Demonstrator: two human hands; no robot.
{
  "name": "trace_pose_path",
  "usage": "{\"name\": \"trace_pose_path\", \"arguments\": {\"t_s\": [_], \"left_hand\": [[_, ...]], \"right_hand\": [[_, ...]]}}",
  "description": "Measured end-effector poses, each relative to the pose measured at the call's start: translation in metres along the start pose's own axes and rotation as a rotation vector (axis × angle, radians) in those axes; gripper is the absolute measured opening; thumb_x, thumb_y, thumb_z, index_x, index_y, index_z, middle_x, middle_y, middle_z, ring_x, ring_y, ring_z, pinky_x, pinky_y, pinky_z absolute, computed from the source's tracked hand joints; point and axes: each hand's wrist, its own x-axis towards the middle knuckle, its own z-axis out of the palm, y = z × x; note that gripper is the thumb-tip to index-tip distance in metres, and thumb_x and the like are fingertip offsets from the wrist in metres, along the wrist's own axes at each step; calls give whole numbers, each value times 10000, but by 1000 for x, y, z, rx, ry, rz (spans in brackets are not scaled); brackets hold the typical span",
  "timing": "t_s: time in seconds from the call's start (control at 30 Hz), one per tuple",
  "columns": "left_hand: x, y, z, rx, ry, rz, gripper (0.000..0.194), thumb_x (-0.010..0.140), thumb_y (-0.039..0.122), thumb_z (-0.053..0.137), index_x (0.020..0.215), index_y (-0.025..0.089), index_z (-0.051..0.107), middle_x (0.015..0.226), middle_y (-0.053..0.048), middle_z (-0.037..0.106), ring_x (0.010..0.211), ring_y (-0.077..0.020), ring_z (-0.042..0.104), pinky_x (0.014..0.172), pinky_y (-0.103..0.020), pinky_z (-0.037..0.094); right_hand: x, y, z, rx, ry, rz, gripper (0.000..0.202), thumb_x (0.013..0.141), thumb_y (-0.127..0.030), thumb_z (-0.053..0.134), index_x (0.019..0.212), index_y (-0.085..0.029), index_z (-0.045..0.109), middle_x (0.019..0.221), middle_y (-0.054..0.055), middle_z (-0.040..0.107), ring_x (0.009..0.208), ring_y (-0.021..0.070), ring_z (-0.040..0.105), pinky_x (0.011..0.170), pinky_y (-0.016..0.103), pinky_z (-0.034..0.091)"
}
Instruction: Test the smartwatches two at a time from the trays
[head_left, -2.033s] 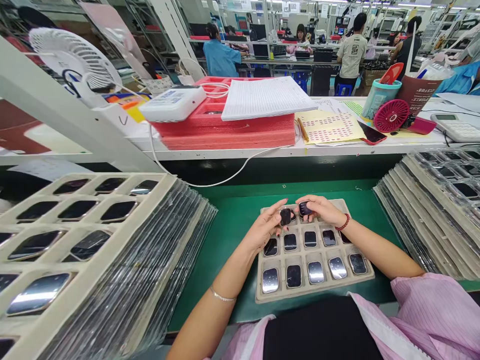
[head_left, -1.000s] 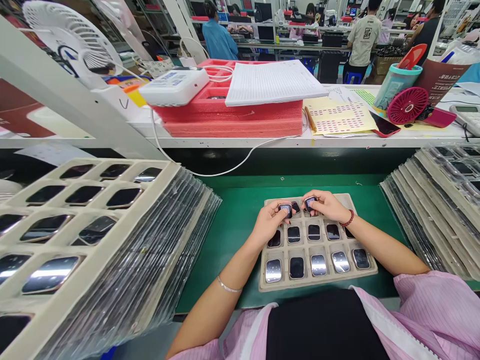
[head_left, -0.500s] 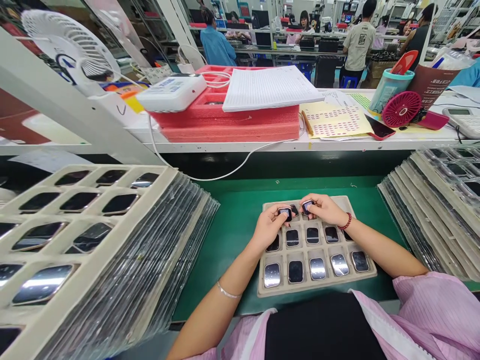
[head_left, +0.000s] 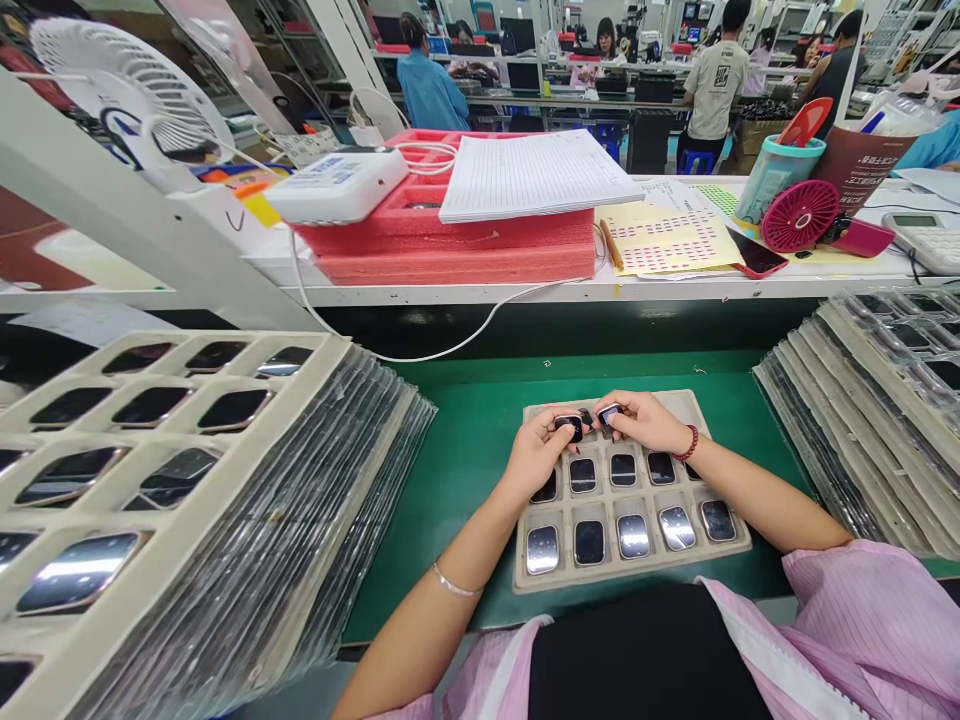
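My left hand (head_left: 538, 445) grips a smartwatch body (head_left: 568, 426) between thumb and fingers, its dark face turned up. Beside it, my right hand (head_left: 643, 420) pinches a second smartwatch body (head_left: 608, 415), whose screen looks lit. Both are held just over the far row of a beige compartment tray (head_left: 559, 580). Another dark watch body (head_left: 585, 418) shows between my hands, partly hidden by the fingers. In the tray's nearer rows lie several watch bodies, such as a glossy one (head_left: 634, 537), each in its own pocket.
A tall stack of filled trays (head_left: 352, 480) leans at left, another stack (head_left: 840, 430) at right, both on the green mat (head_left: 442, 500). On the shelf behind are red foam (head_left: 465, 255), a notebook (head_left: 536, 175) and a pink fan (head_left: 801, 216). Several people work in the background.
The watch body in my right hand has tilted and come slightly closer to the left one. The left watch's screen, lit before, now looks dark. The view has shifted slightly.
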Motion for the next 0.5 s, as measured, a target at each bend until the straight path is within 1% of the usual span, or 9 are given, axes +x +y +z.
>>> {"name": "trace_pose_path", "arguments": {"t_s": [0.07, 0.13, 0.2, 0.27, 0.33, 0.37, 0.43, 0.5], "left_hand": [[1, -2, -1, 9, -2, 10, 242, 782, 352, 723, 939, 172, 685, 865, -77, 740, 737, -207, 673, 590, -295, 518], [2, -5, -2, 23, 11, 16, 266, 800, 380, 704, 955, 165, 683, 876, -77, 739, 663, -178, 653, 545, -272, 478], [3, -8, -3, 35, 30, 17, 295, 836, 420, 656, 968, 157, 674, 888, -80, 738, 590, -146, 626, 495, -249, 422], [4, -11, -4, 37, 38, 25, 288, 850, 404, 627, 998, 159, 655, 920, -81, 737, 584, -132, 624, 493, -242, 411], [4, -12, -3, 19, 39, 48, 275, 810, 307, 651, 1048, 173, 624, 970, -72, 733, 677, -141, 657, 583, -251, 475], [4, -13, -2, 4, 37, 59, 310, 775, 250, 666, 1072, 182, 606, 993, -66, 730, 743, -151, 673, 651, -263, 505], [4, -12, -1, -18, 39, 68, 399, 716, 171, 682, 1100, 195, 578, 1018, -60, 722, 877, -174, 685, 770, -290, 528], [3, -11, -1, -5, 50, 63, 419, 701, 168, 703, 1099, 196, 575, 1017, -61, 713, 959, -195, 679, 820, -305, 525]], "right_hand": [[0, 1, 0, -13, -5, 2, 219, 868, -300, 639, 1028, -153, 663, 925, 62, 704, 617, 101, 621, 618, 245, 546], [0, 1, -1, 9, -14, 4, 245, 879, -345, 636, 1025, -150, 659, 933, 68, 703, 621, 101, 614, 607, 238, 532], [0, 1, -1, 44, -21, 6, 281, 914, -405, 591, 1014, -148, 646, 913, 71, 704, 595, 95, 584, 571, 230, 510], [1, 1, -2, 30, 4, -5, 273, 932, -396, 561, 1029, -149, 626, 877, 63, 701, 577, 94, 552, 550, 226, 485], [0, 1, -2, -34, 42, -52, 243, 900, -297, 589, 1093, -150, 600, 884, 58, 696, 637, 110, 570, 594, 238, 491], [0, 1, -1, -67, 51, -81, 288, 869, -236, 602, 1144, -151, 582, 916, 61, 695, 698, 124, 592, 634, 247, 500], [-1, 1, -1, -92, 29, -108, 434, 811, -153, 605, 1240, -157, 542, 1009, 76, 686, 800, 144, 620, 687, 263, 517], [-1, 1, -1, -54, -20, -65, 510, 801, -143, 580, 1306, -170, 510, 1079, 87, 668, 812, 146, 635, 676, 266, 535]]}}
